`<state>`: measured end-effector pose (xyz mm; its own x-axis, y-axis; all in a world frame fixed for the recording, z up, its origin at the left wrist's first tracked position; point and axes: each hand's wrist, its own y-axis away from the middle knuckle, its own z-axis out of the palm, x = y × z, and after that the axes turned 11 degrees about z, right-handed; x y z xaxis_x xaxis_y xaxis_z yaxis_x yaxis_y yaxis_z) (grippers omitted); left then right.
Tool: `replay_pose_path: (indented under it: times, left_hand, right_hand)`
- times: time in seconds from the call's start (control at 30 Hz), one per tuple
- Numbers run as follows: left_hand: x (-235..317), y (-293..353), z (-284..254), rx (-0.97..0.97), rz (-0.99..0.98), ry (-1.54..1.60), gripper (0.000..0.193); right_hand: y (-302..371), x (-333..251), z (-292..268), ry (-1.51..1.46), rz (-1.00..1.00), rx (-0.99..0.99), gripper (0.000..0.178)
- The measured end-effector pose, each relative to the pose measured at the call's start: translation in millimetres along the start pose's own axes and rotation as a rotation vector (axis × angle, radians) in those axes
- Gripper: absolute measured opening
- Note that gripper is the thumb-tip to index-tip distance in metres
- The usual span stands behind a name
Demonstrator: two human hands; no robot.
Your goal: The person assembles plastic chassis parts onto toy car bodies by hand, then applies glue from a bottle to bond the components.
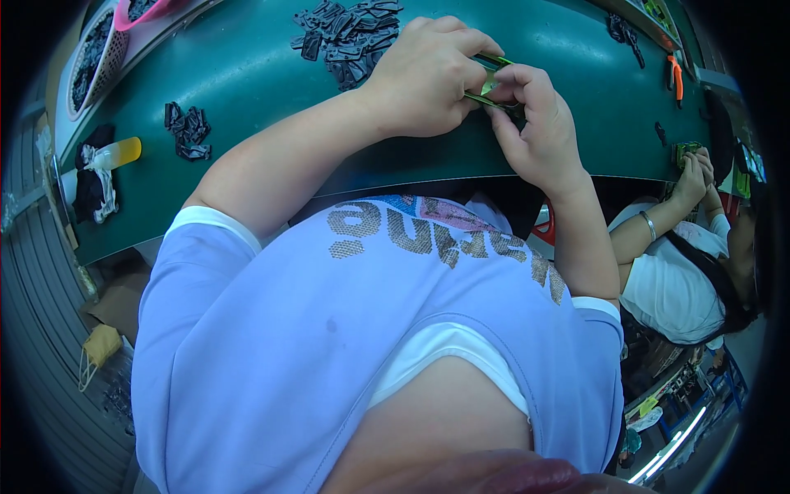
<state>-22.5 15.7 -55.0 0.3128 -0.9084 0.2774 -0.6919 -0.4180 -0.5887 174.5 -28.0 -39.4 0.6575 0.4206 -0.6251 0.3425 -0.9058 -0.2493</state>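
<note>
The dark green table (247,86) is flanked by a ribbed grey wall (41,288). Black pieces (350,41) are heaped beside the left hand (432,78), and a co-worker (675,284) is seen at the right. A green part (489,86) is pinched above the table between the left hand and right hand (539,123), partly hidden by fingers.

A small, shiny green piece (489,85) was held between the left hand (432,78) and the right hand (539,123), to the right of the pile of black parts (350,41). Two nearly parallel edges were left visible, slanted slightly, with a brighter yellow-green surface seen between them. The rest was largely covered by both hands, so its full shape could not be made out.
</note>
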Motion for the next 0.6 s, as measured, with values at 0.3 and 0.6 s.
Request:
replay_pose_path:
  times: [0.3, 0.6]
  left_hand:
    - [6.5, 2.4, 2.5, -0.018, -0.133, 0.051, 0.011]
    - [-5.5, 2.6, -5.6, 0.017, -0.087, 0.273, 0.021]
  right_hand:
    - [-1.3, 5.3, -3.3, 0.091, -0.042, -0.027, 0.069]
    - [2.5, 4.7, -25.1, -0.246, 0.197, -0.115, 0.067]
